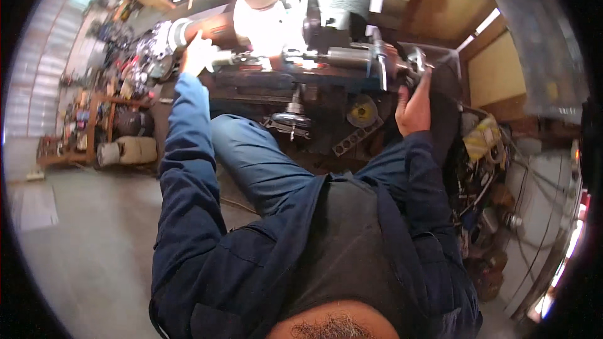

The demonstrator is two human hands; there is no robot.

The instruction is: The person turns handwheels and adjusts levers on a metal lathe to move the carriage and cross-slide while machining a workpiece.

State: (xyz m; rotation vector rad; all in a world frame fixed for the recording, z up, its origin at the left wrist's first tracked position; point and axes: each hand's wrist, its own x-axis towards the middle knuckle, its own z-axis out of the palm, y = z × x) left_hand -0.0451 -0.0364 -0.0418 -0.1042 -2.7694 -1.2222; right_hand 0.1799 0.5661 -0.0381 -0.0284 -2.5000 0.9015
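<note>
A metal lathe (pixel 251 80) stretches across in front of me. At its left end, my left hand (pixel 196 56) rests against the headstock, fingers stretched out and apart, their outline washed out by glare. Beside that hand sits a pale cylindrical part (pixel 221 58). My right hand (pixel 414 105) is at the right end, its fingers closed round the tailstock handwheel (pixel 417 61). A shiny steel cylinder (pixel 349 58) lies in line between the two ends. Below the bed, a round carriage handwheel (pixel 291 119) points toward my knees. Strong light hides the middle of the machine.
Under the lathe hang a yellow-centred disc (pixel 363 113) and a metal strip with round holes (pixel 358 136). A beige gas cylinder (pixel 129 150) lies beside cluttered shelves on the left. Cables and a yellow bag (pixel 482 139) crowd the right side. Wooden panels (pixel 499 75) stand behind.
</note>
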